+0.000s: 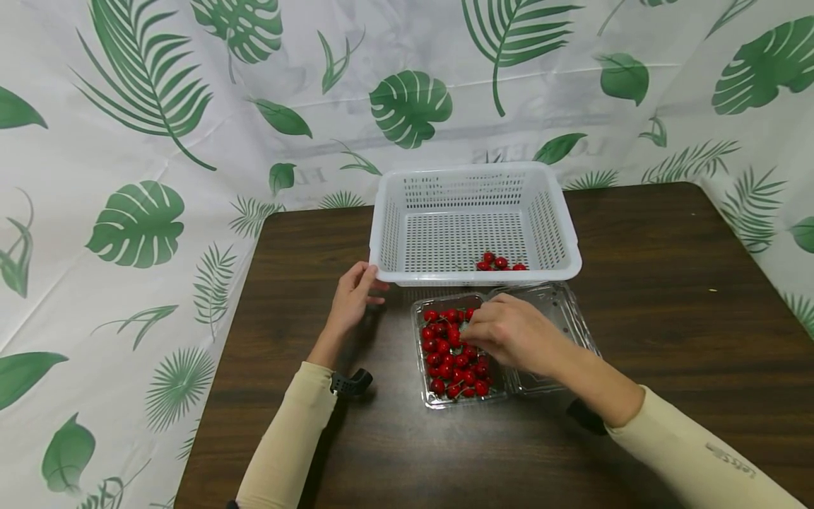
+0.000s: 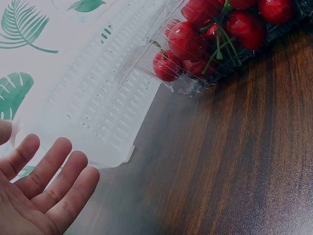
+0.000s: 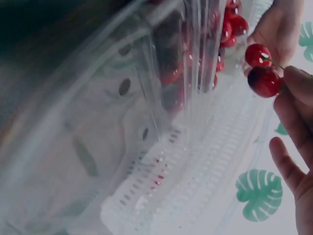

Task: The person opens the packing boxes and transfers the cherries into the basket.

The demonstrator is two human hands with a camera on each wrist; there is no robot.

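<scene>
My right hand (image 1: pixel 515 334) is over a clear plastic clamshell box (image 1: pixel 437 403) filled with red cherries (image 1: pixel 448 359). In the right wrist view, its thumb and fingers pinch thin stems, with two cherries (image 3: pixel 264 82) hanging at the fingertips. Beside the near left corner of a white perforated basket (image 1: pixel 477 276) is my left hand (image 1: pixel 350 298), its thumb at the rim. The left wrist view shows that hand's fingers (image 2: pixel 62 178) loosely extended, with nothing gripped. Several cherries (image 1: pixel 501 262) lie inside the basket by its near wall.
The box's transparent lid (image 1: pixel 559 311) lies folded open to the right, partly under my right forearm. Everything stands on a dark wood table (image 1: pixel 674 297). A white curtain with green leaves (image 1: pixel 410 109) hangs behind the table and along its sides.
</scene>
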